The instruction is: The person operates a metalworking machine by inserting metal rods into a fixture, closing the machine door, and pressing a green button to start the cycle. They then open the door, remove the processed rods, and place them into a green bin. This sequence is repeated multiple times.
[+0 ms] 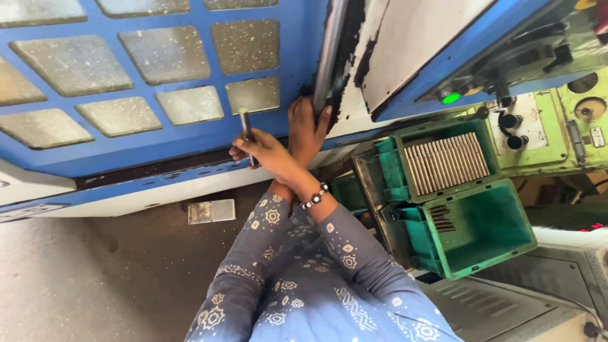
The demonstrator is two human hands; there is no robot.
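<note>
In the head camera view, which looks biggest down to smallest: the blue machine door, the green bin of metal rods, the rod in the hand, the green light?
1. blue machine door
2. green bin
3. metal rod, held in the right hand
4. green light

The door is cut off by the frame, so it is larger than shown.
</note>
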